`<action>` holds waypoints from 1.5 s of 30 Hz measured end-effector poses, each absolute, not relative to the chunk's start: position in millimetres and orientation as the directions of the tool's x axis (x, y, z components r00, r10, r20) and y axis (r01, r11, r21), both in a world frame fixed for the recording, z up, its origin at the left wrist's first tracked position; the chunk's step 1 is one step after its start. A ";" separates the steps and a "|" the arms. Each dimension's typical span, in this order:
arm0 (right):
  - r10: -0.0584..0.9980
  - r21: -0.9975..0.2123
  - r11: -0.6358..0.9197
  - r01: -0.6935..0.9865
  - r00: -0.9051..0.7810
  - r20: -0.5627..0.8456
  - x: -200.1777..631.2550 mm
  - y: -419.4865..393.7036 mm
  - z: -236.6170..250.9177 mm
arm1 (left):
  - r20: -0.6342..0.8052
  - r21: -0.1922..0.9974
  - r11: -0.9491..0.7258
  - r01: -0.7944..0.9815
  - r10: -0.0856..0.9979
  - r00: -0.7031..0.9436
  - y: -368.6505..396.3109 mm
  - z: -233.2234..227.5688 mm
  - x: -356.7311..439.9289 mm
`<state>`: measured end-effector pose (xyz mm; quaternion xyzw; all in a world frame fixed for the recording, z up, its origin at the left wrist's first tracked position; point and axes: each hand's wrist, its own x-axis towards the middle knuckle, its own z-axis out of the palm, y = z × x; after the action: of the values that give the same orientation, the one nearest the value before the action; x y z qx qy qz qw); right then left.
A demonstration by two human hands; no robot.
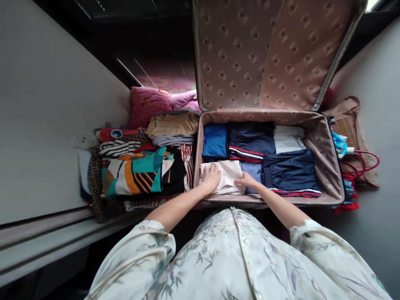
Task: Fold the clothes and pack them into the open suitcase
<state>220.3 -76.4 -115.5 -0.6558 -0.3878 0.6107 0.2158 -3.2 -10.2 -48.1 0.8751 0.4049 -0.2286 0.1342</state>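
Observation:
A folded pale pink-white garment (230, 176) lies in the front left corner of the open suitcase (331, 166). My left hand (211, 178) rests on its left part, fingers stretched out over the cloth. At its right edge my right hand (246, 181) grips the fabric between thumb and fingers. Right of it lies a light blue folded garment (252, 170), partly under my right hand. Behind are a bright blue folded garment (215, 141) and navy striped trousers (251, 137). More navy trousers (289, 171) and a whitish garment (289, 138) fill the right side.
The patterned suitcase lid (271, 54) stands upright at the back. Clothes pile up left of the case, with a multicoloured garment (137, 173) on top and a tan one (171, 125) behind. A pink pillow (149, 106) leans further back. A brown bag (351, 121) sits at the right wall.

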 end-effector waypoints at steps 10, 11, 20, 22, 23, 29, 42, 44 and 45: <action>0.748 -0.744 -0.648 0.160 -0.047 -0.662 207.1 -69.1 -89.6 | -0.593 0.029 -0.532 0.847 0.673 0.442 36.4 -44.5 -10.6; 0.755 -0.755 -0.640 0.143 -0.067 -0.652 213.2 -71.3 -81.0 | -0.605 0.089 -0.543 0.835 0.637 0.478 38.8 -38.8 -13.5; 0.861 -0.860 -0.509 -0.024 0.012 -0.509 380.9 -83.4 11.0 | -0.460 0.864 -0.085 0.496 0.265 0.847 80.5 27.2 52.2; 0.861 -0.863 -0.505 -0.001 0.065 -0.504 424.5 -78.4 20.3 | -0.414 0.905 0.017 0.424 0.255 0.874 91.8 29.3 101.7; 0.861 -0.865 -0.501 0.004 0.099 -0.498 444.8 -75.4 22.1 | -0.401 0.914 0.057 0.401 0.255 0.880 97.7 27.0 127.7; 0.829 -0.883 -0.458 -0.105 0.307 -0.467 539.1 -50.6 0.5 | -0.405 0.914 0.163 0.372 0.294 0.866 143.2 -6.9 258.7; 0.738 -0.480 -0.667 0.570 0.593 -0.320 559.2 16.1 -80.1 | -0.469 0.375 -0.379 0.846 0.710 0.525 151.4 -72.6 372.9; 0.786 -0.314 -0.613 0.725 0.600 -0.151 541.2 13.8 -83.1 | -0.280 0.243 -0.555 0.796 0.745 0.605 132.9 -78.2 364.4; 0.823 -0.242 -0.559 0.793 0.566 -0.049 532.5 12.0 -83.9 | -0.188 0.180 -0.650 0.739 0.714 0.674 124.7 -80.8 359.3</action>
<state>532.5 12.0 -83.9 -0.8795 -0.4593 0.0783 0.0965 359.3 124.7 -80.8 0.9069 0.4005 -0.0500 0.1212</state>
